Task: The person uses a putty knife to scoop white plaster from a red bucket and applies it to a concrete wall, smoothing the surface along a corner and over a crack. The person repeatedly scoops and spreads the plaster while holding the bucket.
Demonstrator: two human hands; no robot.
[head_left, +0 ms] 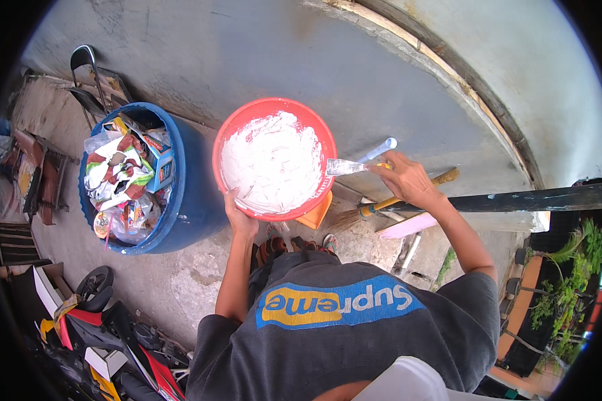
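Note:
My left hand (241, 217) grips the near rim of a red plastic basin (278, 104), its fingers hidden beneath. Thick white paste (272, 162) fills the basin, its surface ridged and smeared up the inner wall. Closed around the handle of a putty knife (344, 167) is my right hand (406, 178), to the right of the basin. The knife's flat metal blade, streaked with white, reaches the basin's right rim. Whether it touches the rim I cannot tell.
A blue drum (197, 180) heaped with rubbish stands left of the basin. Along the grey wall (247, 53) are a chair (87, 80), a broom (354, 215) and an orange dustpan (316, 212). A dark horizontal post (515, 200) lies right; a motorcycle (124, 341) is lower left.

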